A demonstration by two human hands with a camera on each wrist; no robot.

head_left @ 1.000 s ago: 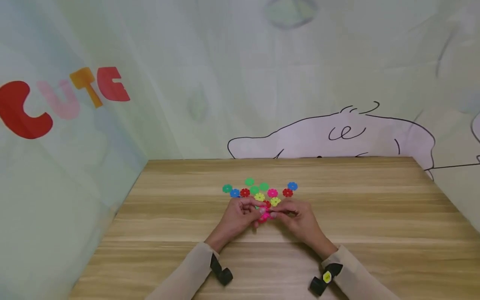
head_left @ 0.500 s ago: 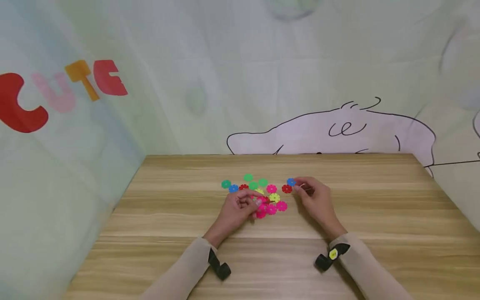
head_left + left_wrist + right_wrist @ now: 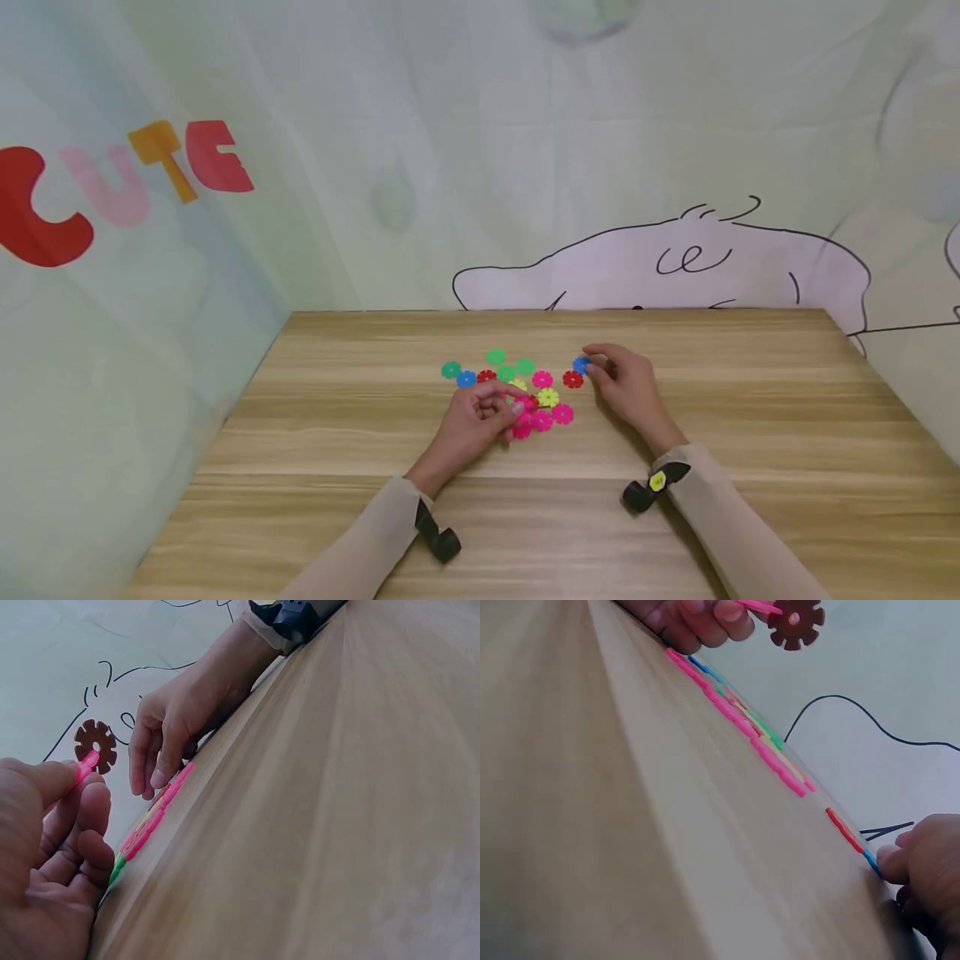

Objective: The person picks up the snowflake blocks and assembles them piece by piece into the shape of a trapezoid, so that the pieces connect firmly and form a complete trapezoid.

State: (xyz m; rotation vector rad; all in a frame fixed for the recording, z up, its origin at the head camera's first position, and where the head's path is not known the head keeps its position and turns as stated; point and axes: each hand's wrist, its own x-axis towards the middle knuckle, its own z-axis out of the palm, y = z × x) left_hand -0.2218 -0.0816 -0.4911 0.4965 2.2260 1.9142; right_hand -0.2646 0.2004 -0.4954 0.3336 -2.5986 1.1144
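Between thumb and index finger, my left hand [image 3: 474,419] pinches a pink notched plastic disc [image 3: 88,766]. A brownish-red notched disc [image 3: 95,742] is slotted into it, standing crosswise. This joined pair is held above the table, and it also shows in the right wrist view as the brown disc [image 3: 795,624] beside the left fingertips. My right hand [image 3: 628,385] is farther right, its thumb and index finger gripping the edge of a blue notched disc [image 3: 581,365] at the table surface. A red disc [image 3: 573,380] lies just in front of the blue one.
Several pink discs [image 3: 542,421] lie close to the left hand, with a yellow disc [image 3: 548,397] behind them. Green discs [image 3: 496,357] and another blue disc [image 3: 467,379] spread toward the back left. The wooden table [image 3: 360,350] meets a printed cloth backdrop [image 3: 360,208].
The right hand has left the left hand's discs and moved right and back to the blue disc. The left hand has stayed nearly in place with its joined discs.
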